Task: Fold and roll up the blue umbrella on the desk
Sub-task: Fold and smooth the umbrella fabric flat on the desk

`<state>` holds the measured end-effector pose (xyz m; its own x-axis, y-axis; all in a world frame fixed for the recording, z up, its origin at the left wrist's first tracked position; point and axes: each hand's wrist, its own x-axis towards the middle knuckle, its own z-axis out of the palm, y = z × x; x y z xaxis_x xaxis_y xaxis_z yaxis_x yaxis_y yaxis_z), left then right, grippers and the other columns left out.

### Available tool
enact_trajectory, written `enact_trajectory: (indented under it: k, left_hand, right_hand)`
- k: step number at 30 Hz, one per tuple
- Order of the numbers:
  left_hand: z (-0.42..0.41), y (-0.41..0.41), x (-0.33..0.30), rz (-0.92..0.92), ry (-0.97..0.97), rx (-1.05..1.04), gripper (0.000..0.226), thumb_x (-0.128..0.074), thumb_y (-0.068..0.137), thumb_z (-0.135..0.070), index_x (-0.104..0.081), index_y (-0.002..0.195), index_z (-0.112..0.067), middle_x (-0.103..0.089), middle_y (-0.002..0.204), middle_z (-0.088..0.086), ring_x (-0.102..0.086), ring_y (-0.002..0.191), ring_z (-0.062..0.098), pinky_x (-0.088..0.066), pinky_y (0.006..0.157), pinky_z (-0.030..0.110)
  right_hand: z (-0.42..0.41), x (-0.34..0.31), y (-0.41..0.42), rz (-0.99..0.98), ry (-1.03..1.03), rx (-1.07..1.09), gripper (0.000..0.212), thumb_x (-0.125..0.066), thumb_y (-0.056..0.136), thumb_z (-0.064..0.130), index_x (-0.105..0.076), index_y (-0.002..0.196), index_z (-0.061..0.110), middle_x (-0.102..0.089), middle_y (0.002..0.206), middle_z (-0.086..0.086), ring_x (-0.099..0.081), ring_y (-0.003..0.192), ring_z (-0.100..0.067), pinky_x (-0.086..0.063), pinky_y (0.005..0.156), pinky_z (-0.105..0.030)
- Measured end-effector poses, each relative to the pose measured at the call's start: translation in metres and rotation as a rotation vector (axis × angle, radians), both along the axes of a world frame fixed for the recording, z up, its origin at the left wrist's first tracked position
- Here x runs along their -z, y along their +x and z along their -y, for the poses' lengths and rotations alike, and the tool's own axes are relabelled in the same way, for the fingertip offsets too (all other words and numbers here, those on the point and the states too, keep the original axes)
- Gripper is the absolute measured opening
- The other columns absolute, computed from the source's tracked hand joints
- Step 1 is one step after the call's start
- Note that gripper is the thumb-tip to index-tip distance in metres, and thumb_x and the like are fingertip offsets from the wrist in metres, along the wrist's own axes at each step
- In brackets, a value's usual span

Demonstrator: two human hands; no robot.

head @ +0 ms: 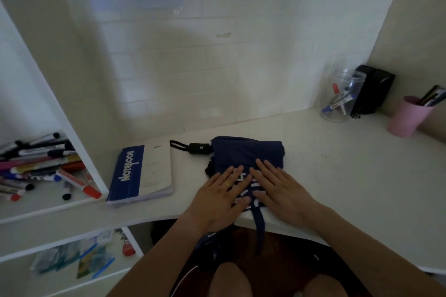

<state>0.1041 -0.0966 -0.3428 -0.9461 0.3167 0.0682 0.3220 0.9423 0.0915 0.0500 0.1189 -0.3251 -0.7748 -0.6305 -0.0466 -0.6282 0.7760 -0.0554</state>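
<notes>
Umbrella (246, 152): one, dark blue, collapsed and lying flat at the lower centre of the frame, on the desk (337, 164) near its front edge; white lettering is partly seen between the hands.
Handle (199, 148): black, pointed to the left of the frame, with a wrist loop (178, 145) touching the desk.
Strap (259, 224): one blue band is hung over the front edge of the desk.
Left hand (222, 196): laid flat on the near fabric, fingers straight, nothing grasped; a ring is seen on one finger.
Right hand (277, 189): laid flat just beside the left, fingers straight, pressed on the fabric, nothing grasped.
Open room: bare desk is seen to the right of the umbrella and behind it up to the wall.
Notebook (142, 171): one, blue and white, just left of the handle, apart from it.
Cups: two at the right of the frame, one clear (342, 96) and one pink (405, 117), each holding pens, well apart from the umbrella.
Black object (372, 89): one, set against the wall behind the clear cup.
Markers (43, 166): many, heaped on the shelf at the left of the frame; the count cannot be told.
</notes>
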Motion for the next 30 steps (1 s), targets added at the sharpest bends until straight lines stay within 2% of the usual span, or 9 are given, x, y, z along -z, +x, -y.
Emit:
enact_trajectory:
  k: [7,9,11,12,14,17,19,24,30]
  left_hand:
    - [-0.037,-0.016,0.002,-0.025,0.034,0.052,0.063,-0.016,0.105,-0.061,0.001,0.161,-0.037,0.008,0.171,-0.007,0.010,0.156,0.011,0.002,0.128,0.038]
    - [-0.034,-0.014,0.006,-0.035,0.038,0.056,0.064,-0.015,0.104,-0.062,0.001,0.161,-0.038,0.008,0.171,-0.006,0.010,0.157,0.012,-0.001,0.128,0.040]
    - [-0.035,-0.014,0.007,-0.027,0.041,0.051,0.063,-0.013,0.103,-0.063,0.003,0.160,-0.041,0.010,0.170,-0.007,0.012,0.156,0.012,0.000,0.128,0.040]
    - [-0.035,-0.013,0.006,-0.028,0.044,0.047,0.062,-0.012,0.103,-0.063,0.003,0.160,-0.042,0.011,0.170,-0.008,0.013,0.156,0.011,0.001,0.128,0.040]
    - [-0.036,-0.012,0.006,-0.031,0.044,0.046,0.062,-0.012,0.103,-0.063,0.005,0.159,-0.043,0.012,0.170,-0.009,0.015,0.155,0.011,0.002,0.128,0.040]
    - [-0.036,-0.011,0.007,-0.046,0.045,0.044,0.062,-0.011,0.103,-0.063,0.005,0.159,-0.042,0.012,0.170,-0.009,0.015,0.155,0.011,0.001,0.128,0.041]
    - [-0.037,-0.011,0.008,-0.063,0.052,0.040,0.061,-0.012,0.103,-0.063,0.004,0.159,-0.043,0.013,0.169,-0.010,0.015,0.155,0.010,0.001,0.128,0.040]
    - [-0.036,-0.013,0.012,-0.098,0.060,0.044,0.061,-0.013,0.103,-0.063,0.001,0.159,-0.043,0.009,0.170,-0.010,0.011,0.156,0.010,0.001,0.128,0.038]
    - [-0.035,-0.014,0.018,-0.167,0.082,0.061,0.062,-0.017,0.104,-0.062,-0.012,0.161,-0.038,-0.004,0.170,-0.005,-0.004,0.157,0.015,-0.010,0.128,0.041]
  right_hand:
    - [-0.035,-0.017,-0.009,0.084,0.120,0.039,0.081,-0.002,0.087,0.073,0.007,0.157,0.034,0.020,0.163,0.012,0.016,0.152,-0.008,0.006,0.120,-0.027]
    - [-0.031,-0.031,-0.015,0.107,0.022,0.067,0.070,-0.029,0.096,0.067,-0.019,0.157,0.035,-0.009,0.166,0.011,-0.012,0.153,-0.013,-0.014,0.122,-0.030]
    - [-0.025,-0.056,-0.033,-0.021,-0.332,0.173,0.048,-0.048,0.096,0.056,-0.056,0.136,0.031,-0.056,0.141,0.007,-0.054,0.128,-0.017,-0.043,0.105,-0.033]
    - [-0.022,-0.069,-0.049,-0.102,-0.514,0.244,0.038,-0.052,0.096,0.049,-0.066,0.124,0.026,-0.065,0.126,0.003,-0.063,0.111,-0.018,-0.049,0.094,-0.032]
    - [-0.018,-0.087,-0.087,-0.100,-0.586,0.380,0.033,-0.055,0.097,0.040,-0.071,0.117,0.019,-0.069,0.118,-0.004,-0.064,0.102,-0.022,-0.048,0.090,-0.031]
    - [-0.014,-0.084,-0.128,0.101,-0.237,0.386,0.036,-0.063,0.091,0.037,-0.075,0.114,0.012,-0.072,0.119,-0.006,-0.064,0.107,-0.025,-0.050,0.094,-0.033]
    - [-0.014,-0.076,-0.139,0.169,-0.197,0.355,0.028,-0.070,0.085,0.031,-0.080,0.101,0.010,-0.076,0.107,-0.007,-0.066,0.096,-0.022,-0.051,0.082,-0.028]
    - [-0.026,-0.092,-0.129,0.076,-0.564,0.263,0.009,-0.081,0.077,0.020,-0.075,0.084,0.018,-0.074,0.090,0.003,-0.068,0.090,-0.015,-0.047,0.074,-0.020]
    - [-0.032,-0.101,-0.063,-0.047,-0.906,0.079,0.018,-0.085,0.072,0.007,-0.072,0.075,0.019,-0.073,0.079,0.009,-0.067,0.077,-0.004,-0.050,0.076,-0.012]
